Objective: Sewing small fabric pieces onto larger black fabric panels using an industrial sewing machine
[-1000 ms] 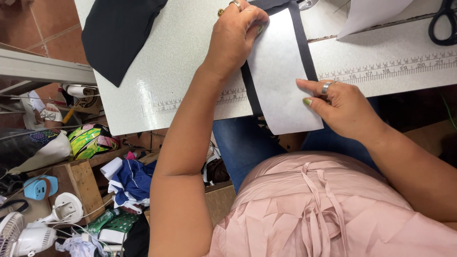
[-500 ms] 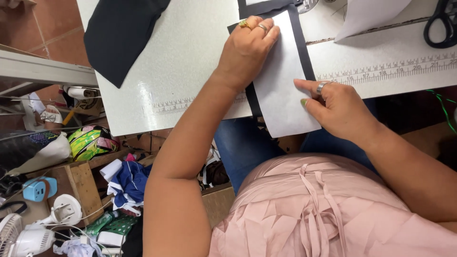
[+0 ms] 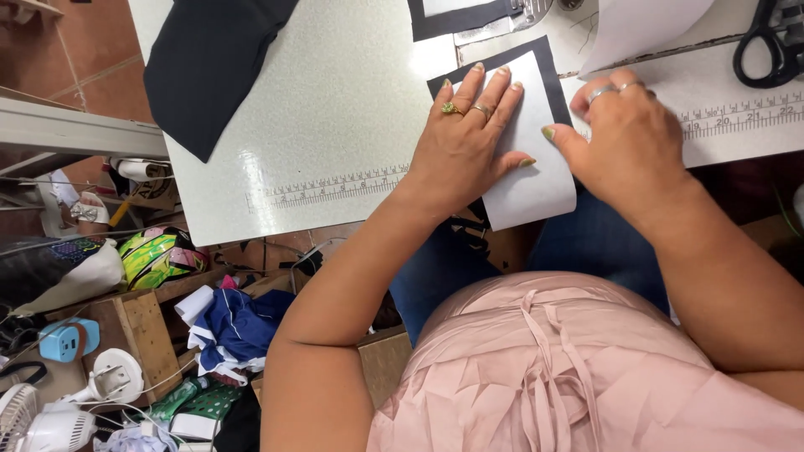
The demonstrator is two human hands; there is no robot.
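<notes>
My left hand (image 3: 469,142) lay flat, fingers spread, on the light, limp white piece (image 3: 536,180) overhanging the tabletop's (image 3: 335,109) near edge, while my right hand (image 3: 624,130) pinched its right edge, thumb against fingers.

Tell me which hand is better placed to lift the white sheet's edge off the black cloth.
Probably the right hand: its thumb touches the white sheet's right edge, while the left hand lies flat on top, pinning it to the black cloth.

Bare arms, no sleeves in view; pink crinkled blouse with a thin tie down the front, blue jeans below; left hand (image 3: 469,146) with two gold rings, one with a green stone; right hand (image 3: 624,134) with silver ring; pale green nail polish
</notes>
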